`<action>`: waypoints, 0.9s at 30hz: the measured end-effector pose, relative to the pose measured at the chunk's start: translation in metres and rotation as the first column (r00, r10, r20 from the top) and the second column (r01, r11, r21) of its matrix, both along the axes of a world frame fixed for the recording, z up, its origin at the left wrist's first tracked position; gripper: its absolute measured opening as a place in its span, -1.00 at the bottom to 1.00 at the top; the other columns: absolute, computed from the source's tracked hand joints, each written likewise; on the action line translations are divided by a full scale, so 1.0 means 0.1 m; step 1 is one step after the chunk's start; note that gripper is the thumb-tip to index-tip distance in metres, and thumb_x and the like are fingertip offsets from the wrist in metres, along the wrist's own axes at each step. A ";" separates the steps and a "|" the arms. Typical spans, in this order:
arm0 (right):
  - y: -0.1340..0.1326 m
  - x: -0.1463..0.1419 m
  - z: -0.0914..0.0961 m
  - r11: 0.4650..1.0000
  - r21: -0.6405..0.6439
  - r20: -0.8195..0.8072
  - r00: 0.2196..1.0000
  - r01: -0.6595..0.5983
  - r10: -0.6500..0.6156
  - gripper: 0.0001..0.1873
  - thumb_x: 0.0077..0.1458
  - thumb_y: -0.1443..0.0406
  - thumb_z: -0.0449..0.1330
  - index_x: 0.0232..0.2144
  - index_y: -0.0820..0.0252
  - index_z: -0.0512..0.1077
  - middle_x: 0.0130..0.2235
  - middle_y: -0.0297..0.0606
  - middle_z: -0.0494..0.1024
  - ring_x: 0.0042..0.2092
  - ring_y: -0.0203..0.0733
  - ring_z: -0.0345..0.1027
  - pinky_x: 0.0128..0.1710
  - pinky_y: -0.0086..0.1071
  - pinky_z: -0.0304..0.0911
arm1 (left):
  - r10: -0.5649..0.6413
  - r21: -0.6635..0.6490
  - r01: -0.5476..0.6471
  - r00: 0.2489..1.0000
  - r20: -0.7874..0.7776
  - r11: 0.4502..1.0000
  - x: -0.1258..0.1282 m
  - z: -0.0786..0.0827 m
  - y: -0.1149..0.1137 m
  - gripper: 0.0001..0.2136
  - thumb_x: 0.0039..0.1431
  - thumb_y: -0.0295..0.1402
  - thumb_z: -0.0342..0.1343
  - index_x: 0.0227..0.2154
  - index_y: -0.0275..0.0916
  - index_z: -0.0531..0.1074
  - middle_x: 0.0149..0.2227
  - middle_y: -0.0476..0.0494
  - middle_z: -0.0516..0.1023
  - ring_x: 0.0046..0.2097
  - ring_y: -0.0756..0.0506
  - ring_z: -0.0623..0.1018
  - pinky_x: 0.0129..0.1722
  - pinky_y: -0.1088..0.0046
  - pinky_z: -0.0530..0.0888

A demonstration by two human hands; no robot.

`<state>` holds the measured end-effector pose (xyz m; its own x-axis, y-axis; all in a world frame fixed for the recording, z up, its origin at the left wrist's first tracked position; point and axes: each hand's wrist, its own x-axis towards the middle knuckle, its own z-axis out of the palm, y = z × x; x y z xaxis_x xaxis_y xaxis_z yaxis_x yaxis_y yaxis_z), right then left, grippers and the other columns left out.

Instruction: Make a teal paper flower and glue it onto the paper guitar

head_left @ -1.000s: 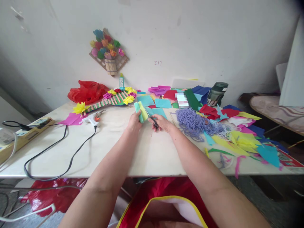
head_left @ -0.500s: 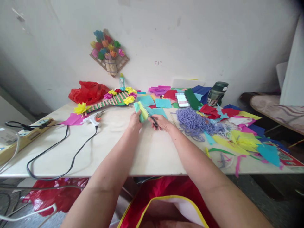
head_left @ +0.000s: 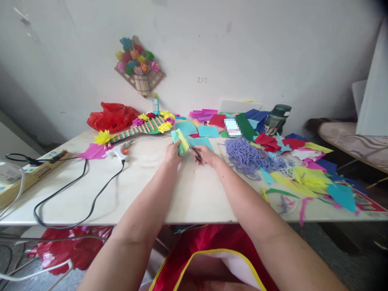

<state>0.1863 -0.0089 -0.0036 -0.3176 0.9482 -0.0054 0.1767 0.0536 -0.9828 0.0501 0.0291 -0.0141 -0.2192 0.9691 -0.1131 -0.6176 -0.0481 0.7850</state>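
Near the middle of the table, my left hand (head_left: 173,152) is closed on folded paper (head_left: 182,143), turquoise at the edges with a yellow-green strip. My right hand (head_left: 205,155) grips black-handled scissors (head_left: 197,153), whose blades point up and left along the paper's right edge. Whether the blades are cutting into it cannot be made out. Turquoise paper sheets (head_left: 208,131) lie just beyond both hands. To their left rests a green and pink striped fan-shaped craft (head_left: 138,131) trimmed with yellow, pink and red paper flowers.
A white glue gun (head_left: 117,152) with a trailing black cord lies left, by a power strip (head_left: 36,171). Purple yarn (head_left: 244,157), coloured paper scraps (head_left: 306,180) and a dark bottle (head_left: 277,120) occupy the right. A red plastic bag (head_left: 112,117) sits at back left.
The view has shifted very slightly. Both hands keep nearly the same place, with the paper and scissors still held.
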 end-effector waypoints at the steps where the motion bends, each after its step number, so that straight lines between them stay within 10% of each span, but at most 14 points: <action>1: -0.01 0.00 0.01 1.000 -0.001 0.005 1.000 -0.003 0.003 -0.64 -0.02 0.06 0.26 -0.53 0.21 0.28 -0.68 -0.50 0.33 -0.72 -0.49 0.15 -0.77 -0.58 -0.07 | -0.001 0.003 0.001 1.000 -0.005 1.000 0.00 -0.01 0.00 -0.97 0.04 -0.50 0.09 -0.42 -0.29 0.38 -0.51 -0.05 0.49 -0.47 -0.02 0.50 -0.39 0.48 0.44; 27: 0.05 -0.06 -0.07 0.999 0.035 0.005 0.999 0.039 -0.040 -0.60 -0.08 0.02 0.26 -0.58 0.20 0.26 -0.71 -0.55 0.25 -0.73 -0.50 0.05 -0.74 -0.56 -0.11 | 0.031 0.024 -0.031 0.999 -0.006 0.999 0.00 0.01 -0.02 -0.95 0.06 -0.54 0.06 -0.45 -0.29 0.37 -0.52 -0.04 0.47 -0.49 0.02 0.47 -0.37 0.48 0.43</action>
<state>0.1798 -0.0035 -0.0104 -0.2800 0.9596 0.0261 0.1853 0.0808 -0.9794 0.0499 0.0273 -0.0134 -0.2498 0.9643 -0.0885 -0.6103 -0.0858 0.7875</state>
